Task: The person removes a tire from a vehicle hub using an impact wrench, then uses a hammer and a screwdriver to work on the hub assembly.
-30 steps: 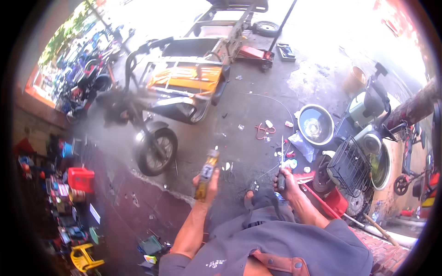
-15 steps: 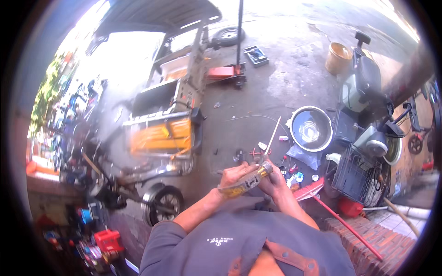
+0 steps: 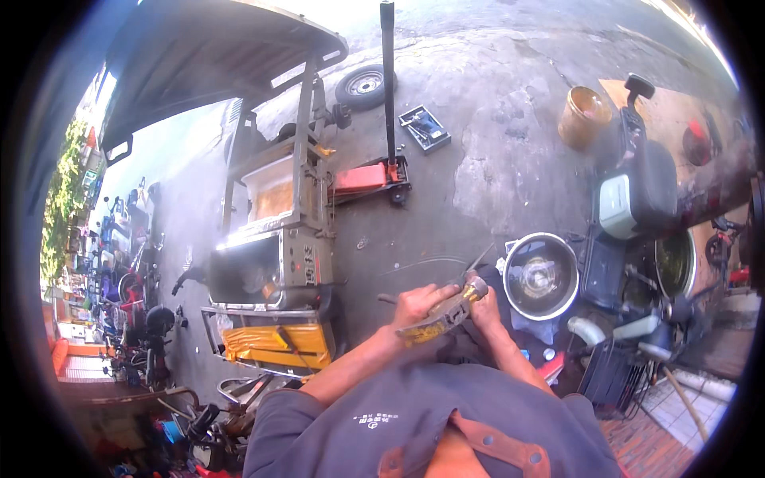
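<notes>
My left hand (image 3: 418,307) is closed around a worn yellow-and-dark tool (image 3: 430,327) with a round metal head, perhaps a hammer, held crosswise before my chest. Just to its right, my right hand (image 3: 486,311) grips a screwdriver, partly hidden behind that tool, whose thin shaft (image 3: 482,256) points up and right. The two hands are close together; whether the tools touch I cannot tell. On the ground beyond them, a metal basin (image 3: 540,277) with a white rim stands at the right.
A three-wheeler (image 3: 279,271) with an orange-wrapped panel stands left, near a red floor jack (image 3: 360,179), loose wheel (image 3: 362,88) and tool tray (image 3: 425,128). Right are a bucket (image 3: 584,119), a scooter (image 3: 637,183) and a stick (image 3: 685,398). Parked bikes (image 3: 135,295) crowd the far left.
My hands have come from apart to close together in front of me, the yellow tool swinging from upright to slanted. The view has tilted up toward the three-wheeler's roof and the yard.
</notes>
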Demonstrator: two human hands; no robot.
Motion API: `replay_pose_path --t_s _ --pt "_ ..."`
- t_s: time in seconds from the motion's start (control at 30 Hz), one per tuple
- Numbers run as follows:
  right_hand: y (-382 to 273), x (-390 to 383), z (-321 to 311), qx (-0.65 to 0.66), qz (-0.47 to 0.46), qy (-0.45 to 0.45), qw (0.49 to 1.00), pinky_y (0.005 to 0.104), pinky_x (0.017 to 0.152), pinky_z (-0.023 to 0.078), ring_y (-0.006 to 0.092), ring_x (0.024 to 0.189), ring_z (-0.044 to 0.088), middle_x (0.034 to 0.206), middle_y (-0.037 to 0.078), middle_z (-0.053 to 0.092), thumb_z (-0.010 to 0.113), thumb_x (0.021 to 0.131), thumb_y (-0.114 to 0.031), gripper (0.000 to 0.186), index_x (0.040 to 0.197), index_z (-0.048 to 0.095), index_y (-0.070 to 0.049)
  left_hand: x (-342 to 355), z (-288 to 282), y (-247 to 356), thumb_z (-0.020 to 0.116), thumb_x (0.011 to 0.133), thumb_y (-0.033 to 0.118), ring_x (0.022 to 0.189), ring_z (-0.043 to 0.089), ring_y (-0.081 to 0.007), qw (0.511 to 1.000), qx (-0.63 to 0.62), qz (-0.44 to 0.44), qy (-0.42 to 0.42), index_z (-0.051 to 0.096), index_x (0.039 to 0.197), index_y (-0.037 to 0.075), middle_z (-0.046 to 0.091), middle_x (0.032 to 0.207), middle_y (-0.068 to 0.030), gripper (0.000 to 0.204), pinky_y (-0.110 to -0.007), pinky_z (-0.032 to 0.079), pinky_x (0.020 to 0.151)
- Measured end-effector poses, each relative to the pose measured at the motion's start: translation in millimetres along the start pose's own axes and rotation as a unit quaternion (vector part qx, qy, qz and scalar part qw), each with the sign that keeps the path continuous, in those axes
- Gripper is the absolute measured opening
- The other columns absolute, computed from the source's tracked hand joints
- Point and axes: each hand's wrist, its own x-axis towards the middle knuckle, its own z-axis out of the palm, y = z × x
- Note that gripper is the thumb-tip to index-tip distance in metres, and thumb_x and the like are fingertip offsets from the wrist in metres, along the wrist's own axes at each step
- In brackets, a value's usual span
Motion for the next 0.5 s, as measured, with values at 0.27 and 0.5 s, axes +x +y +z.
replay_pose_path --t_s 0.27,0.5 --pt "-76.1 223.4 -107.1 -0.25 -0.444 0.019 0.86 0.0392 0.08 0.044 0.0327 0.09 0.056 0.091 0.014 0.057 0.063 0.068 -0.007 0.029 0.095 0.056 -0.003 205.6 55.8 -106.6 0.071 0.066 0.015 0.055 0.056 -0.0224 0.998 0.012 0.012 0.055 0.063 0.104 0.009 0.051 0.064 -0.0056 0.04 -0.034 0.044 0.05" --pt "-176.7 401.8 -199.4 -0.277 -0.472 -0.155 0.823 0.0379 0.063 0.043 0.0296 0.073 0.052 0.075 0.01 0.05 0.061 0.067 -0.014 0.02 0.082 0.052 -0.005 375.5 56.9 -147.1 0.071 0.065 0.013 0.057 0.057 -0.0223 0.996 0.045 -0.03 0.075 0.063 0.104 0.008 0.052 0.065 -0.0049 0.041 -0.035 0.045 0.05"
